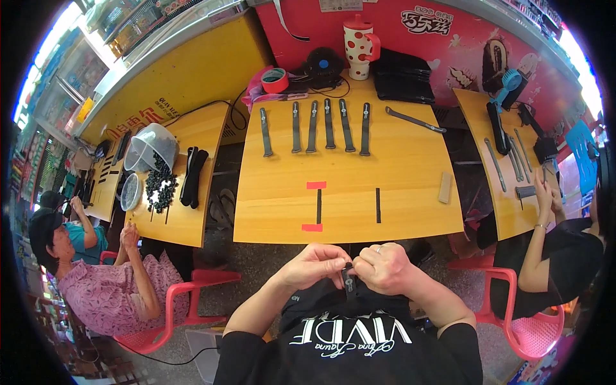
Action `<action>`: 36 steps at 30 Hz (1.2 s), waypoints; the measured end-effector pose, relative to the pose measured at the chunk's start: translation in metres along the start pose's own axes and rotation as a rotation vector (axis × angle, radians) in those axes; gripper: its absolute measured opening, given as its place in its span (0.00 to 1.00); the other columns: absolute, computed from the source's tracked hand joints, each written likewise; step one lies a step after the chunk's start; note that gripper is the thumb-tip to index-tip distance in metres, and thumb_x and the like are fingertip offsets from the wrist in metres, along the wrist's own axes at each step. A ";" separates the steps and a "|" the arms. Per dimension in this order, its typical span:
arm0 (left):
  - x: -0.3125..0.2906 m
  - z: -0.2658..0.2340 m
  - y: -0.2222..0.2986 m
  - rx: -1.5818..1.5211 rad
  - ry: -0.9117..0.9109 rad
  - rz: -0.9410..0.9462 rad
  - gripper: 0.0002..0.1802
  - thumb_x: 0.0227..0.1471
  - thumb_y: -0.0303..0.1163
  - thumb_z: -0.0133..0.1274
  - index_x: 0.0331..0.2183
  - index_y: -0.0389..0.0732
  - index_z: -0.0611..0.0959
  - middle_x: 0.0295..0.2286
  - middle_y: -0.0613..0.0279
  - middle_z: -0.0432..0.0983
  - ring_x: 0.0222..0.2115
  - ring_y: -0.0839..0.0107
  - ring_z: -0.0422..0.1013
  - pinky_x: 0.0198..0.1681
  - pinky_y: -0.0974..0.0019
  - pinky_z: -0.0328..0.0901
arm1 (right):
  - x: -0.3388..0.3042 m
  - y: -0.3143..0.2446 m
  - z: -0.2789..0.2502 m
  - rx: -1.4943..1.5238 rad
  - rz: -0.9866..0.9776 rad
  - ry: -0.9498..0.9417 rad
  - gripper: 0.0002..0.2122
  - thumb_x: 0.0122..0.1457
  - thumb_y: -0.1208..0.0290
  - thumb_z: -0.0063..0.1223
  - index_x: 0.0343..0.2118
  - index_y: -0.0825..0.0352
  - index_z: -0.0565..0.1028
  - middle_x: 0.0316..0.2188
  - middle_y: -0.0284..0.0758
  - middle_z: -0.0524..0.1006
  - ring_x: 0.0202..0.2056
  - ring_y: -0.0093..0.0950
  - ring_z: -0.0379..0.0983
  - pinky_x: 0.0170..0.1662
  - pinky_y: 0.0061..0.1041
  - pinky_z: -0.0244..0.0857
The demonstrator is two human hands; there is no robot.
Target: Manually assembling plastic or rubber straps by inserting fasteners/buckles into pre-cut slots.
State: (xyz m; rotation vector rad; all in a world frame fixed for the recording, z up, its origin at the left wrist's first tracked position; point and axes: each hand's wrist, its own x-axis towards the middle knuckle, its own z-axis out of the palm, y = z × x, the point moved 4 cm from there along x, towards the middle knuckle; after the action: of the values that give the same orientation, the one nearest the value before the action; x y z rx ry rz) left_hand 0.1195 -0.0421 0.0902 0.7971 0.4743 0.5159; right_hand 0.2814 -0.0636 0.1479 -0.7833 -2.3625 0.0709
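Observation:
My left hand (316, 265) and my right hand (385, 268) meet in front of the table's near edge, above my lap. Between them is a dark grey strap (349, 282) with a small pale mark, its lower part hanging down. The left thumb and fingers pinch it near the top, and the right fingers are curled closed on the same end. My fingers hide that end in part. On the wooden table (276, 199), several similar straps (328, 125) lie side by side in a row, and another strap (416, 120) lies aslant at the right.
Red tape pieces (312, 228) and black strips (378, 205) mark the tabletop; a beige block (444, 187) lies at right. Behind stand a dotted cup (358, 48), a red tape roll (274, 80) and black bags (402, 76). People work at tables on both sides.

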 end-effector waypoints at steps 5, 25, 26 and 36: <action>0.002 -0.006 -0.001 0.019 -0.017 -0.056 0.11 0.58 0.31 0.52 0.34 0.32 0.81 0.27 0.61 0.78 0.23 0.74 0.76 0.28 0.72 0.73 | -0.001 -0.001 0.001 0.061 0.004 -0.023 0.14 0.48 0.66 0.60 0.17 0.61 0.65 0.15 0.30 0.62 0.15 0.25 0.66 0.17 0.26 0.56; -0.014 -0.055 0.032 0.206 0.719 0.473 0.12 0.59 0.29 0.49 0.24 0.36 0.79 0.19 0.67 0.74 0.17 0.81 0.68 0.19 0.76 0.62 | 0.003 -0.043 -0.031 0.119 -0.290 0.240 0.17 0.45 0.57 0.64 0.17 0.61 0.67 0.13 0.24 0.54 0.13 0.18 0.53 0.14 0.19 0.44; -0.026 -0.072 0.044 0.191 0.798 0.543 0.12 0.59 0.29 0.49 0.24 0.36 0.79 0.18 0.66 0.74 0.16 0.80 0.68 0.19 0.76 0.62 | 0.006 -0.044 -0.041 0.215 -0.284 0.266 0.17 0.44 0.57 0.65 0.18 0.62 0.68 0.13 0.24 0.54 0.12 0.18 0.52 0.14 0.19 0.43; -0.096 -0.199 0.134 0.744 1.446 0.558 0.17 0.55 0.27 0.50 0.15 0.34 0.75 0.12 0.67 0.67 0.11 0.81 0.63 0.14 0.74 0.56 | -0.027 -0.023 -0.101 0.606 -0.304 0.554 0.18 0.56 0.56 0.58 0.25 0.70 0.72 0.16 0.35 0.69 0.13 0.28 0.63 0.14 0.23 0.52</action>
State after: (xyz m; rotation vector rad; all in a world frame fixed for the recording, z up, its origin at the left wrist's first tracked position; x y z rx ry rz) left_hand -0.1034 0.0881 0.0916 1.1798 1.8788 1.4846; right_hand 0.3455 -0.1113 0.2183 -0.1173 -1.7551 0.3707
